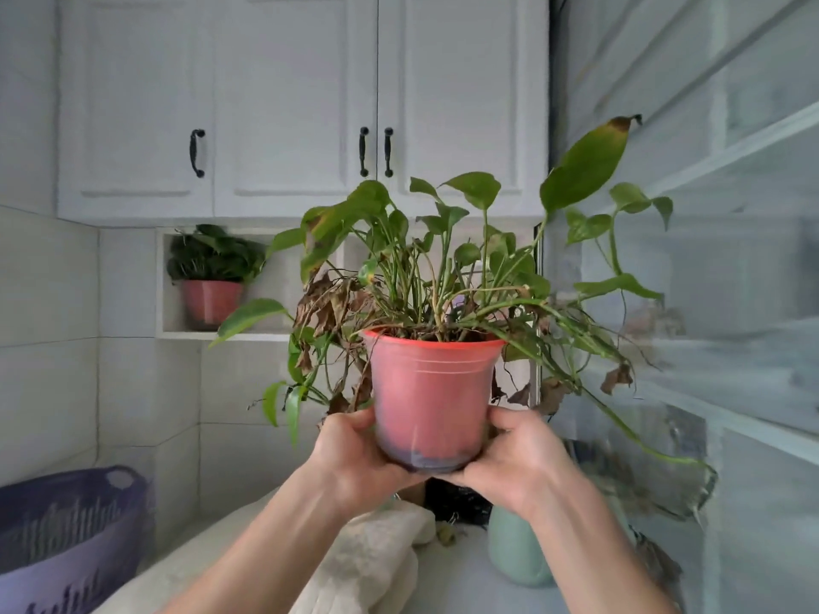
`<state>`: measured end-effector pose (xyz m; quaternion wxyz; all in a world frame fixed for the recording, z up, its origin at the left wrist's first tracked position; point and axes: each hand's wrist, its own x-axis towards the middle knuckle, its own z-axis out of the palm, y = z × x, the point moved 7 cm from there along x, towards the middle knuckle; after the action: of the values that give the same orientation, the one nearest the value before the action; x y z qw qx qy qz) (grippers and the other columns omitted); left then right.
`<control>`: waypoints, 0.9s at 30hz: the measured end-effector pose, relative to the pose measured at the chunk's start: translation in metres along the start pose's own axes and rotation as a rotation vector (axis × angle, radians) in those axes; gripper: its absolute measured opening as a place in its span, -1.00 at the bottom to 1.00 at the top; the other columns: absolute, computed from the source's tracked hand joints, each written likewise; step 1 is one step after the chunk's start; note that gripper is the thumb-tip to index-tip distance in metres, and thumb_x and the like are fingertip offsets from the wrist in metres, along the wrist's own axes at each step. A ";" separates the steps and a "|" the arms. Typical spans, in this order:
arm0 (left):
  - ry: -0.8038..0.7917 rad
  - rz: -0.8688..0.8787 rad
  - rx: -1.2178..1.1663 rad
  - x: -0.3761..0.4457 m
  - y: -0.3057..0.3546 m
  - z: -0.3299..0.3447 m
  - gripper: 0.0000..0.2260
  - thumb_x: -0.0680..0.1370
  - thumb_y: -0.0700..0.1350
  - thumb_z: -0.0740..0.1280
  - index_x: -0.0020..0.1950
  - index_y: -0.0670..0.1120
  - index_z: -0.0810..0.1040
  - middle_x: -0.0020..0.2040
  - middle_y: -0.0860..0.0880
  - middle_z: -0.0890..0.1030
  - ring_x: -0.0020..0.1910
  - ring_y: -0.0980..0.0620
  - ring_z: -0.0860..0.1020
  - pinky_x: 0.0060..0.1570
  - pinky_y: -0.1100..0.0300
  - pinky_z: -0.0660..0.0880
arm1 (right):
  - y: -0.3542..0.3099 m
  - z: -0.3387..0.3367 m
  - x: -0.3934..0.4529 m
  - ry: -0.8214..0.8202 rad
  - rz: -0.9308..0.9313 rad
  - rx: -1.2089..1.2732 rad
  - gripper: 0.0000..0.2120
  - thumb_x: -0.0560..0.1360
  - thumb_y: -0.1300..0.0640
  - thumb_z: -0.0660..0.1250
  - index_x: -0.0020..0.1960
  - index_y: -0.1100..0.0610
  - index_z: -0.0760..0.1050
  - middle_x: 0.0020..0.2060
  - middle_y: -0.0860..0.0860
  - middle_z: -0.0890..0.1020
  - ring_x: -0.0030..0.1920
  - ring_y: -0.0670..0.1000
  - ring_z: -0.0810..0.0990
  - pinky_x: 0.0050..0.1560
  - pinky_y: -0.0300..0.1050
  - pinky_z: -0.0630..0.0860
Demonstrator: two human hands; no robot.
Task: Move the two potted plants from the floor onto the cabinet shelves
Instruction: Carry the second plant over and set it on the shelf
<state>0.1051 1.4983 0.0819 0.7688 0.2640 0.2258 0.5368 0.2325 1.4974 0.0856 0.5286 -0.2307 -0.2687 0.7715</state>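
I hold a red plastic pot (429, 392) with a straggly green plant, some leaves brown and dry, up in the air in front of the cabinet. My left hand (354, 454) grips its lower left side and my right hand (518, 458) grips its lower right side, fingers curled under the base. A second potted plant (212, 299), dark green in a similar red pot, stands inside the left open cabinet shelf (230, 335) below the white doors. The shelf compartment to its right is mostly hidden behind the held plant's leaves.
White upper cabinet doors (292, 104) with black handles hang above the shelves. A purple laundry basket (66, 538) sits low at the left. Below my arms lie a pale cloth (372, 565) and a green bottle (514, 551) on a white surface. A frosted window (709, 214) fills the right.
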 end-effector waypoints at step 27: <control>-0.209 -0.115 -0.111 0.191 0.102 -0.068 -0.53 0.62 -0.01 0.04 0.29 -0.32 0.49 0.13 -0.52 0.57 -0.04 -0.55 0.60 -0.21 -0.41 0.56 | -0.025 0.017 0.210 0.026 -0.067 0.001 -0.65 0.63 0.18 0.08 0.27 0.27 0.53 0.18 0.37 0.62 0.15 0.41 0.56 0.04 0.51 0.46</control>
<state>0.0520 1.7184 0.0844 0.8312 0.2620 0.1290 0.4731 0.1683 1.6988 0.0996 0.5577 -0.2314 -0.2690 0.7504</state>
